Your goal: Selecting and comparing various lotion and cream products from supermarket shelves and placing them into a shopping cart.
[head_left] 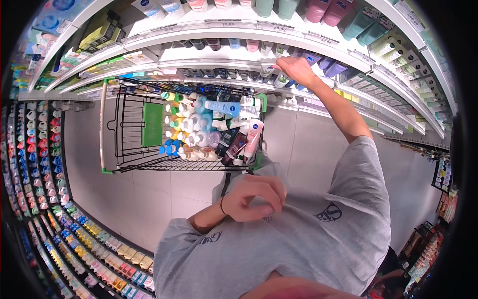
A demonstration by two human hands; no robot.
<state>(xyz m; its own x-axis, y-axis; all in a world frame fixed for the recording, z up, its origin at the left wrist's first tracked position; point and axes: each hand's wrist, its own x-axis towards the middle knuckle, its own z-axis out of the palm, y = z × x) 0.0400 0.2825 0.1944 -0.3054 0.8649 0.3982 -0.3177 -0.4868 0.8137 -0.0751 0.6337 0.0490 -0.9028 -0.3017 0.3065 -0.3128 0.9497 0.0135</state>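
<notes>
My right hand (297, 71) reaches out to the shelf, its fingers closed at a small white tube (268, 68) in the lower row. Just below that hand, a white and green tube (282, 79) stands among others. In front of my chest, my left hand (254, 198) is curled with nothing visible in it. A black wire shopping cart (130, 107) with a green panel stands ahead to the left. Its far-right half holds many bottles and tubes, among them a light blue tube (222, 108), a pink tube (254, 137) and a dark brown bottle (234, 149).
White shelves (224, 30) with tubes and boxes curve across the front and right. Along the left side, another shelf unit (37, 159) carries rows of colourful bottles. Grey tiled floor (149, 197) lies between them. A person's arm (391, 275) shows at the lower right.
</notes>
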